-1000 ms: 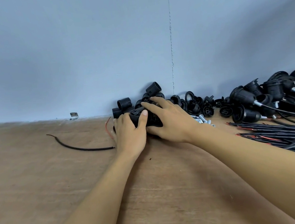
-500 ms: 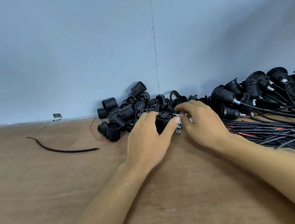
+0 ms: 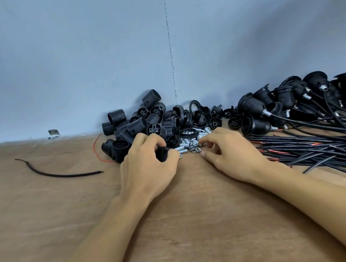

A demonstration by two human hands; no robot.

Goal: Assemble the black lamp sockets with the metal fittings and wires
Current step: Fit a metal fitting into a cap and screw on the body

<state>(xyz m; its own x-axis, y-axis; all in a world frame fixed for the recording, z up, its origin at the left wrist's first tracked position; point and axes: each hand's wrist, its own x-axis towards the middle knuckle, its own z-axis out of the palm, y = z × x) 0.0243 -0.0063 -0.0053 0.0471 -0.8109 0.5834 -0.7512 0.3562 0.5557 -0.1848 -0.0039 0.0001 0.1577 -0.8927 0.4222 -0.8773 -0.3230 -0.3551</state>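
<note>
At the back of the counter [image 3: 189, 226], a fitting is apparently being chosen for a gripped socket.
The fingers [image 3: 147, 139] of the left hand [image 3: 148, 170] are clamped round a black lamp socket [image 3: 162, 152]. Those of the right hand [image 3: 232, 152] are held apart with nothing pinched, just beside the metal fittings [image 3: 191, 145] heaped between both hands. One fitting should be pinched singly and kept square to the socket's hole. Loose sockets [image 3: 136, 124] are piled behind, and wires [image 3: 309, 143] are spread to the right.
</note>
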